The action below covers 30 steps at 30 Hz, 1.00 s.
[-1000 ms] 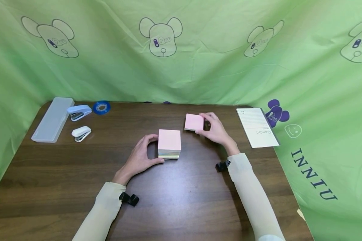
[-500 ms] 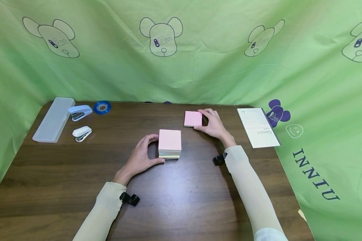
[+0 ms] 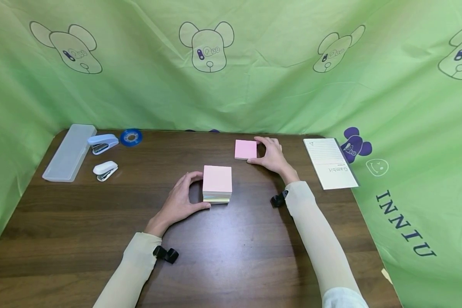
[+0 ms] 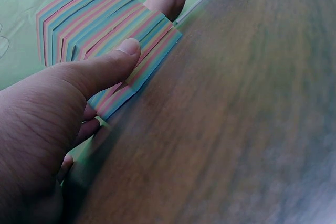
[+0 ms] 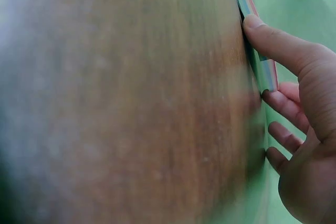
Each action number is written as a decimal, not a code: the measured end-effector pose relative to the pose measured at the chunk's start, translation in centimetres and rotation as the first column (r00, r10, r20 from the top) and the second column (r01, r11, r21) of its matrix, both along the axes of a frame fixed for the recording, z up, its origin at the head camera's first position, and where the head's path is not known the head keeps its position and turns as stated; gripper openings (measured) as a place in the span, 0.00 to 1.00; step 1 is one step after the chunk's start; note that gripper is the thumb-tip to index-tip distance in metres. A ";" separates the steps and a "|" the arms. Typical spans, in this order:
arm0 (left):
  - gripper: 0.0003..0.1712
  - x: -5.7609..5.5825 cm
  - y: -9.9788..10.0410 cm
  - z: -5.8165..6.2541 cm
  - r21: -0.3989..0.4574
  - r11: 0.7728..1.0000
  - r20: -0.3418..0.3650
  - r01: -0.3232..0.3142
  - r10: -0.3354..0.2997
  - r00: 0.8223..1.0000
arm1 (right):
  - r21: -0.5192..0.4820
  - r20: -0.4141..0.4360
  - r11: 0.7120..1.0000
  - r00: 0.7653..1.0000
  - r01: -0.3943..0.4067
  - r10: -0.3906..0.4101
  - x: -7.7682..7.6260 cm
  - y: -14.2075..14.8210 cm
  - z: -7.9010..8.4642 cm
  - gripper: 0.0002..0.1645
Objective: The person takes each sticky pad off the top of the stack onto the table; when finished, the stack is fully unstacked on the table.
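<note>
My left hand (image 3: 179,197) holds a tall stack of sticky notes (image 3: 217,179) at its left side, thumb along the near face and fingers behind. In the left wrist view the stack's side (image 4: 105,19) shows pink, blue and yellow layers, with the thumb lying across them. Farther back and to the right, my right hand (image 3: 271,155) grips a thin pad of pink sticky notes (image 3: 245,149) between thumb and fingers. Seen from the right wrist, this pad (image 5: 268,74) has coloured layers along its edge and lies right at the tabletop, the thumb against its near side.
At the back left of the brown table (image 3: 100,222) lie a translucent case (image 3: 68,154), a blue stapler (image 3: 102,143), a white stapler (image 3: 105,170) and a roll of blue tape (image 3: 131,137). A notepad (image 3: 330,163) lies at the right edge. Green curtain (image 3: 262,98) hangs behind.
My right hand has carried the thin pink pad slightly farther back, toward the table's far edge. The left hand and the tall stack have stayed in place.
</note>
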<state>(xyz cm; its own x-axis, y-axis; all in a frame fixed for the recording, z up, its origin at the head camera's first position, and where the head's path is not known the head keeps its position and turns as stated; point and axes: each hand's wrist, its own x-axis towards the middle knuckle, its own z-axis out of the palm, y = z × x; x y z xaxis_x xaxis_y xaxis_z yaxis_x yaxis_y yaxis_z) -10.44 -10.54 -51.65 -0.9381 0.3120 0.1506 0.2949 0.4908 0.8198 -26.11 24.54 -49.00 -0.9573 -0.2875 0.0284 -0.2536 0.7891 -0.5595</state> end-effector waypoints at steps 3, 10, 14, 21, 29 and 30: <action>0.57 0.0 0.0 0.1 -0.001 1.000 -0.004 0.000 0.000 1.000 | -0.017 0.004 1.000 1.000 0.002 -0.002 -0.1 0.0 0.1 0.53; 0.57 -0.1 -0.1 0.2 0.005 1.000 -0.001 0.003 -0.003 1.000 | -0.005 0.012 1.000 1.000 0.002 -0.002 -0.5 -0.2 0.1 0.52; 0.58 -0.2 -0.3 0.2 0.009 1.000 0.000 0.003 -0.003 1.000 | 0.003 0.010 1.000 1.000 0.001 -0.001 -0.8 -0.5 0.3 0.52; 0.59 -0.2 -0.2 0.0 -0.011 1.000 -0.014 0.001 -0.002 1.000 | 0.039 0.027 0.999 0.999 0.018 -0.019 -1.1 -0.8 0.2 0.52; 0.60 -0.1 0.0 0.0 -0.018 1.000 -0.019 0.004 -0.004 1.000 | -0.034 0.056 0.997 0.996 0.066 -0.064 -1.1 -0.3 -0.2 0.55; 0.59 -0.1 0.0 0.0 -0.020 1.000 -0.020 0.004 -0.004 1.000 | -0.043 0.060 0.997 0.996 0.071 -0.069 -1.1 -0.2 -0.3 0.55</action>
<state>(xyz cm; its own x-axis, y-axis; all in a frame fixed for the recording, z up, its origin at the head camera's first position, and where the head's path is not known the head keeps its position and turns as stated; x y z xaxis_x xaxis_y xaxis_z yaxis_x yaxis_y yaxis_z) -10.57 -10.53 -51.64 -0.9337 0.3187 0.1634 0.3132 0.5055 0.8039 -27.23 24.32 -49.32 -0.9755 -0.2195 -0.0165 -0.1646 0.7771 -0.6074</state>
